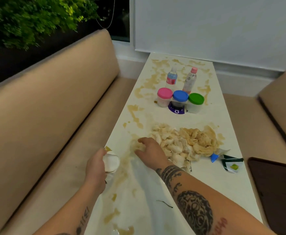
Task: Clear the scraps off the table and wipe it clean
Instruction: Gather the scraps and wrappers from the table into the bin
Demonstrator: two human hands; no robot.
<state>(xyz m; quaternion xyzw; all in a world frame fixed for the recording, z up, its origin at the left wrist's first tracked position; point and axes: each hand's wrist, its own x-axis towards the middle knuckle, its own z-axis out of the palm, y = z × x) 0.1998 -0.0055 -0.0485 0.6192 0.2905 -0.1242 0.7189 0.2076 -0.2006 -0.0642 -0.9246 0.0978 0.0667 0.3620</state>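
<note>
A long white table (206,184) is smeared with brown sauce stains (135,114). A heap of soggy, stained paper napkins (186,141) lies in its middle. My right hand (150,150) rests on the left edge of that heap with its fingers spread over the wet tabletop. At the table's left edge my left hand (96,165) grips a crumpled white wad (111,162) with a brown-stained corner. Torn sachets and a blue scrap (227,161) lie right of the heap.
Three tubs with pink, blue and green lids (180,97) stand mid-table, two small bottles (181,78) behind them. A dark tray (278,192) sits at the right edge. Beige bench seats (45,124) flank the table. A thin dark strand (164,203) lies near my right forearm.
</note>
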